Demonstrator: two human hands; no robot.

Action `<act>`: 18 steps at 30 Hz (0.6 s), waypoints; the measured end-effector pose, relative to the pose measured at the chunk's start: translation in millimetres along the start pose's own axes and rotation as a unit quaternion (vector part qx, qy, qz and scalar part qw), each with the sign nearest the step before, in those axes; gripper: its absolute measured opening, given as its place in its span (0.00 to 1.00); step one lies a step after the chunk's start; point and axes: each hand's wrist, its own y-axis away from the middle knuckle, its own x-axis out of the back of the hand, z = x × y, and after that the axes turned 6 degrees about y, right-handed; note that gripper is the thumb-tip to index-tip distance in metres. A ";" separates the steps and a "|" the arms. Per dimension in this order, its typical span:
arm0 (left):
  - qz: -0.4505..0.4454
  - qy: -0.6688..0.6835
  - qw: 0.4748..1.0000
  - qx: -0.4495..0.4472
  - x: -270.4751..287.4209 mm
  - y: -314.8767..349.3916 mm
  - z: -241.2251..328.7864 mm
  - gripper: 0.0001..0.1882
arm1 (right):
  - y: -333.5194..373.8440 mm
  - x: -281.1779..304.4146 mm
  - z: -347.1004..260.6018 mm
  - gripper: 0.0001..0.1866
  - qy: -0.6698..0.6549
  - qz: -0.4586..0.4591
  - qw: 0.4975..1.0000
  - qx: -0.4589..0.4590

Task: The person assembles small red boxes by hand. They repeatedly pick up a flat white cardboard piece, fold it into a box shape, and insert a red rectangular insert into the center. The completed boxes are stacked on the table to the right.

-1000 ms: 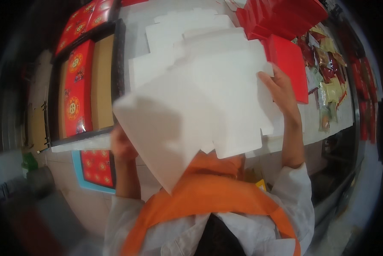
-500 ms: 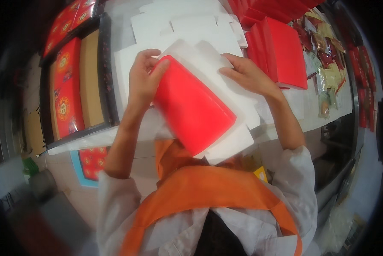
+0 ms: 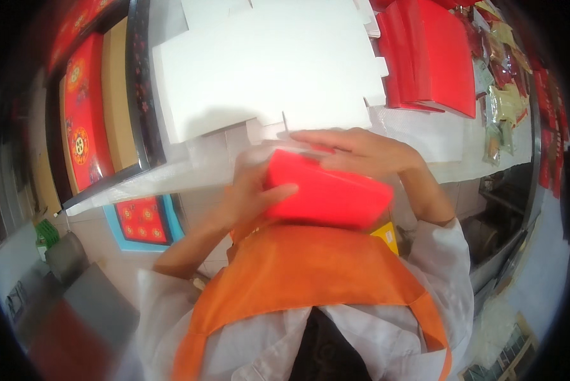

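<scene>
While the tabletop [image 3: 418,136] runs across the upper part of the head view, we see white card sheets [image 3: 266,70] spread over its middle. Red boxes [image 3: 434,60] stand at their right, with small packets [image 3: 502,105] beyond. On the left, a dark tray [image 3: 141,82] carries a patterned red box [image 3: 85,120]. Below, a blue-edged box [image 3: 145,219] rests on the tiled floor [image 3: 88,238].

Compared with 0.5 s ago, the red card box [image 3: 339,193] lies more level and nearer our orange apron [image 3: 317,267]; the white flaps below its lower end no longer show, and our 2 hands have drawn closer together.

Our left hand [image 3: 250,197] grips the box's left end, thumb on the red face. Our right hand [image 3: 361,149] lays outstretched fingers along the far edge; we cannot tell whether it grips. The box sits between the tabletop's near edge and the apron. We have open floor left of our left forearm, and bare tabletop between the right hand and the red boxes.
</scene>
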 end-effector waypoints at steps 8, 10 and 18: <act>0.144 0.034 0.989 0.030 -21.4 2.9 12.3 0.16 | 1.8 -12.4 2.7 0.21 0.053 0.064 0.996 0.018; 0.141 0.050 0.988 0.035 -22.3 5.1 14.2 0.14 | 4.4 -6.8 -8.0 0.20 0.076 0.059 0.995 -0.022; 0.111 0.099 0.989 0.021 -29.6 6.5 26.0 0.11 | 6.0 -13.2 -11.3 0.18 0.094 0.068 0.993 -0.015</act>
